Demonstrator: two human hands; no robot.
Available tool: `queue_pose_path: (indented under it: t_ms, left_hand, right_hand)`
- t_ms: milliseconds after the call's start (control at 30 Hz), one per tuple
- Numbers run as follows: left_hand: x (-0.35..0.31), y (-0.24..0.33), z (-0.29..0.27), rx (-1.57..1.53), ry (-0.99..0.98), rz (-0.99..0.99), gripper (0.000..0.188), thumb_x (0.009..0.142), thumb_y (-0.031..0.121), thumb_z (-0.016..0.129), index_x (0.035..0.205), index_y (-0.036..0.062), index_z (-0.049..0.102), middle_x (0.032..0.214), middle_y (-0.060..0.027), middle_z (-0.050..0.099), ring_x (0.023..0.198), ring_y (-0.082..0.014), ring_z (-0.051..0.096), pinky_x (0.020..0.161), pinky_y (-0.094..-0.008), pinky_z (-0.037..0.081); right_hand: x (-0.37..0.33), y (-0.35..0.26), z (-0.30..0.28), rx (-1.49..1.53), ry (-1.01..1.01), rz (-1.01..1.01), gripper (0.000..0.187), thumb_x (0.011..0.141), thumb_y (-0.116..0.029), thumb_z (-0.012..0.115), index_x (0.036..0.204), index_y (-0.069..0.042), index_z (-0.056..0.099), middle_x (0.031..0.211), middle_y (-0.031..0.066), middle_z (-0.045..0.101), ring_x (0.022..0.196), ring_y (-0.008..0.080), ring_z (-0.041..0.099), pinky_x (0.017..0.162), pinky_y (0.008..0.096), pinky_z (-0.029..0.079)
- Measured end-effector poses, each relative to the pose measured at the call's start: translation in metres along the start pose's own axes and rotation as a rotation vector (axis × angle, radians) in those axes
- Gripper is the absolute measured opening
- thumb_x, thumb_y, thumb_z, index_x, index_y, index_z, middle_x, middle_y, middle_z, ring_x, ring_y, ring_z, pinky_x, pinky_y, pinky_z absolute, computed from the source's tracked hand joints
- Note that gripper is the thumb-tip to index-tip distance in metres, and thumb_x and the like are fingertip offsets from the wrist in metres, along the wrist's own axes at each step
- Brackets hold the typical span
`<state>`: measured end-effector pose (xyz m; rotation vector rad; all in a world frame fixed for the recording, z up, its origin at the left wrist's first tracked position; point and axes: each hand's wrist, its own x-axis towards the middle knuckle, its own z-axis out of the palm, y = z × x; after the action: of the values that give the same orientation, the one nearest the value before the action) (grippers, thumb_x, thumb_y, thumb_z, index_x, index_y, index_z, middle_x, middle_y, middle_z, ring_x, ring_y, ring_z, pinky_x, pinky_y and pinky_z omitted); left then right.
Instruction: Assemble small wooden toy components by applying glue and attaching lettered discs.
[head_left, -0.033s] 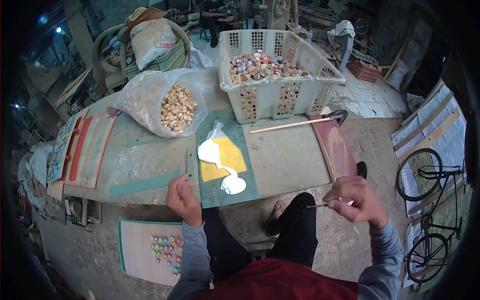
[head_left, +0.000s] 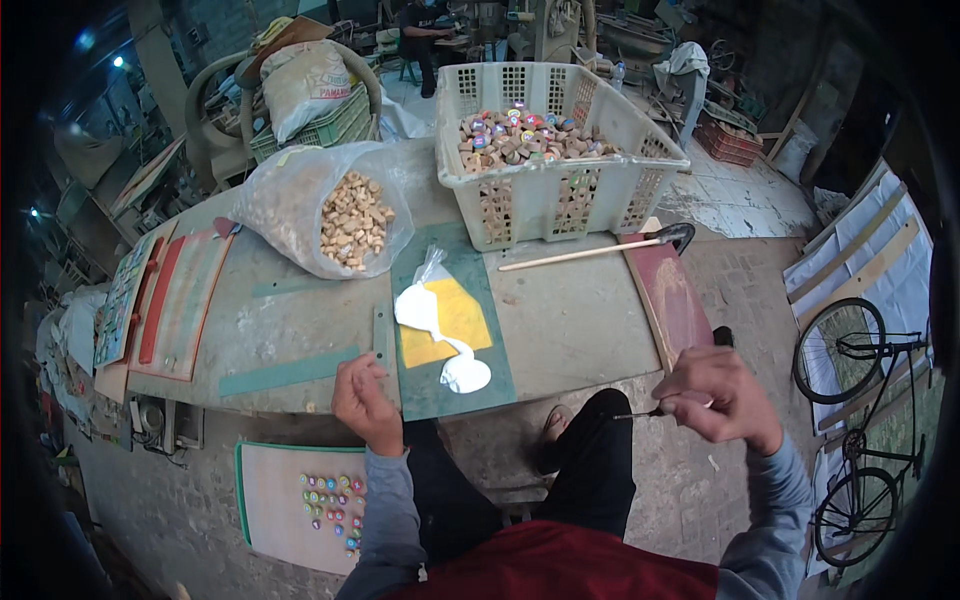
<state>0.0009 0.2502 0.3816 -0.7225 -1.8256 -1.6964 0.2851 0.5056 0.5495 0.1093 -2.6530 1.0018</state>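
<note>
Dark, thin tool (head_left: 645,413) is pinched between thumb and fingers of right hand (head_left: 715,398), held short of table (head_left: 570,340); grip end mostly hidden by hand, tip hard to make out against dark trouser leg (head_left: 600,455). Left hand (head_left: 367,402) half curled near table's front edge; whether anything is held cannot be told. White puddle (head_left: 466,374) is seen on green sheet (head_left: 430,402). Wooden blocks (head_left: 353,225) are partly veiled by cloudy plastic bag (head_left: 275,205).
</note>
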Motion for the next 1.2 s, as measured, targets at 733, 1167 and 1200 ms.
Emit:
queue_pose_path:
  t_ms: [733,1167,1200]
  left_hand:
    - [-0.002,-0.008,0.008,0.11,0.037,-0.126,0.025,0.098,0.006,0.045,0.099,-0.0073,0.065,0.076,-0.0072,0.058,0.071,-0.0148,0.056,0.067,-0.0296,0.045]
    - [-0.005,0.0,0.005,0.071,0.059,-0.221,0.025,0.1,0.01,0.047,0.098,-0.0077,0.063,0.075,-0.0052,0.056,0.073,-0.0132,0.053,0.074,-0.0283,0.044]
    - [-0.004,0.001,0.005,0.077,0.063,-0.213,0.025,0.1,0.011,0.046,0.097,-0.0075,0.063,0.075,-0.0055,0.056,0.073,-0.0136,0.053,0.073,-0.0283,0.043]
  right_hand:
    - [0.185,0.16,-0.092,-0.553,-0.003,-0.122,0.027,0.089,-0.022,0.063,0.106,-0.001,0.064,0.093,0.0181,0.065,0.09,0.0372,0.064,0.082,0.0464,0.051]
    - [0.179,0.158,-0.071,-0.587,0.144,-0.064,0.038,0.086,-0.035,0.07,0.098,0.001,0.066,0.089,0.0153,0.065,0.08,0.0349,0.064,0.07,0.0419,0.05]
    - [0.179,0.158,-0.072,-0.589,0.142,-0.066,0.038,0.086,-0.035,0.07,0.098,0.001,0.066,0.089,0.0153,0.065,0.08,0.0349,0.064,0.07,0.0419,0.05]
